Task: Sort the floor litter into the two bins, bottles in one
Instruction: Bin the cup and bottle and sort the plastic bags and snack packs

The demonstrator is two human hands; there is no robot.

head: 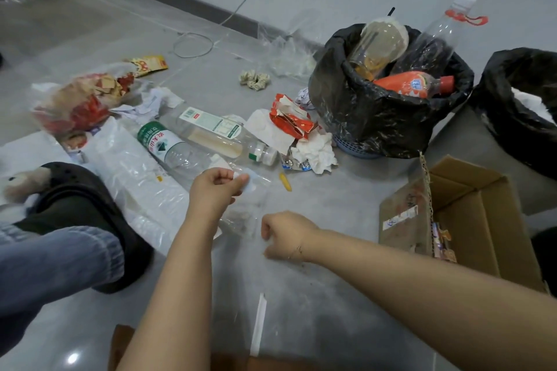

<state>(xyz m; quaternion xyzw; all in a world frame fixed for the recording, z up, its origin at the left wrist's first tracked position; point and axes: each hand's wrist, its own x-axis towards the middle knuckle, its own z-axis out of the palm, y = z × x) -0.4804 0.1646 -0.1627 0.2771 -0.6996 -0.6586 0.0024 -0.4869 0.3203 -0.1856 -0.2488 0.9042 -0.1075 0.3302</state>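
Reading "农夫山泉": green-labelled bottle (156, 141).

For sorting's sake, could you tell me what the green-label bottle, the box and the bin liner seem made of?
Green-label bottle: clear, glossy plastic; the floor shows through it. Box: brown matte cardboard, with a torn corrugated edge. Bin liner: thin black plastic film, probably, crinkled and shiny.

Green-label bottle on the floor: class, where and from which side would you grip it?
Grip the green-label bottle around its labelled body, from above. It lies on its side with that part bare; its clear neck end points toward the left hand, among film.
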